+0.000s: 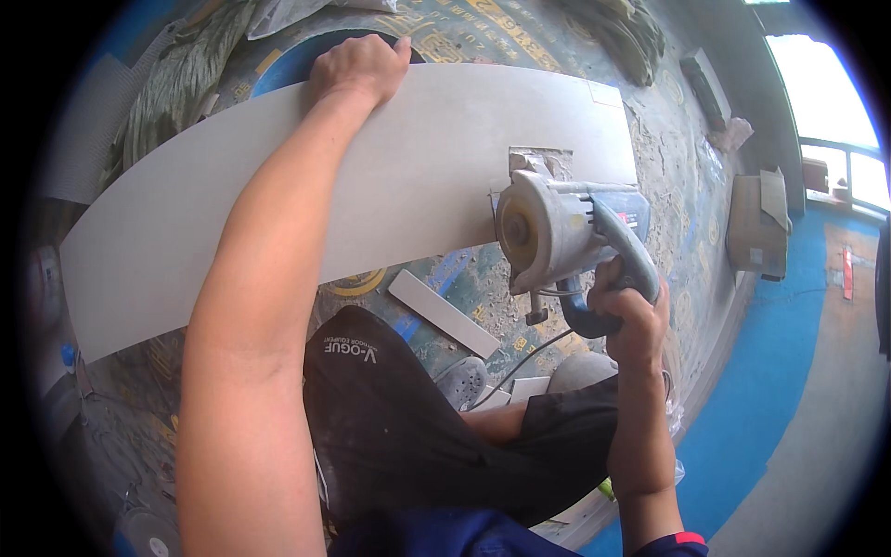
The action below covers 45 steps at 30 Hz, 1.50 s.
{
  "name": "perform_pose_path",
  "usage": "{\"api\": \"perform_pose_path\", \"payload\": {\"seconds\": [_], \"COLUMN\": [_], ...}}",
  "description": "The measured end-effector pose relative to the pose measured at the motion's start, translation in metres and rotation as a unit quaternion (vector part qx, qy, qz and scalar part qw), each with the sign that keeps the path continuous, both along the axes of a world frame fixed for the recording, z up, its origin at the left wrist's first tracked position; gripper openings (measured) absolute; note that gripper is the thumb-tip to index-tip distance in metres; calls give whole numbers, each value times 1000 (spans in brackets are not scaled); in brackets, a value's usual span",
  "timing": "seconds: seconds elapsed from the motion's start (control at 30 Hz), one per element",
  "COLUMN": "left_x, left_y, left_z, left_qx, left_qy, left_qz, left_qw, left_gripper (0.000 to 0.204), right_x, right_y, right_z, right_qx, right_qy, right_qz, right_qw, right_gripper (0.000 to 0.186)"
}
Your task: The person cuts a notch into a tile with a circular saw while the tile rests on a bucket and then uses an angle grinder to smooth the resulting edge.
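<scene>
A large pale tile (413, 167) lies across the upper middle, seen bowed by the lens, over a round blue object (275, 76) mostly hidden beneath it. My left hand (357, 70) is closed over the tile's far edge, the arm reaching across its face. My right hand (631, 311) grips the handle of a dusty handheld tile saw (548, 223), whose front plate rests on the tile's near right part, beside a small rectangular notch or dusty patch. A power cord runs down from the saw. Below it a narrow offcut strip (444, 314) lies on the floor.
My bent legs in dark shorts (390, 418) are below the tile. Crumpled sacks (186, 84) lie at upper left. A cardboard box (754, 237) and a long dark grey piece (705, 88) stand at right, near a window (817, 79) and a blue strip of flooring (789, 306). Debris covers the printed floor sheeting.
</scene>
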<state>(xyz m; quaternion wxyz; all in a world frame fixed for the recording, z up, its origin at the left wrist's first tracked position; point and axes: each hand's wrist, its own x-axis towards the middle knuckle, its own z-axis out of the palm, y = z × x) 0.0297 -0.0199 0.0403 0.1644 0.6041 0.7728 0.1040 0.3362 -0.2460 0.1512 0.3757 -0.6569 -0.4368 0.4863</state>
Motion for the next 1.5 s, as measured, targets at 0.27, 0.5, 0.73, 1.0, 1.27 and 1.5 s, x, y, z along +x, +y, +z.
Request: {"api": "perform_pose_path", "payload": {"seconds": [0.27,0.5,0.73,1.0,1.27,1.5], "left_x": [-1,1,0,-3,-3,-4], "left_y": [-1,0,0,3,11,6], "left_z": [3,2,3,-6,-13,-8], "left_qx": [-5,-11,-5,-6,19,11], "left_qy": [0,-5,2,-4,-9,-13], "left_qz": [4,7,6,4,5,0], "left_qw": [1000,1000,1000,1000,1000,1000], "left_gripper": [56,56,55,56,65,65], "right_x": [-2,-4,-3,1,1,2], "right_y": [0,0,0,-1,-1,-1], "right_z": [0,5,5,10,6,3], "right_qx": [7,12,9,33,12,-2], "right_qy": [-6,-34,-19,-39,-36,-29], "right_qz": [11,20,19,5,0,11], "right_qw": [1000,999,1000,999,999,1000], "right_gripper": [21,20,20,21,21,22]}}
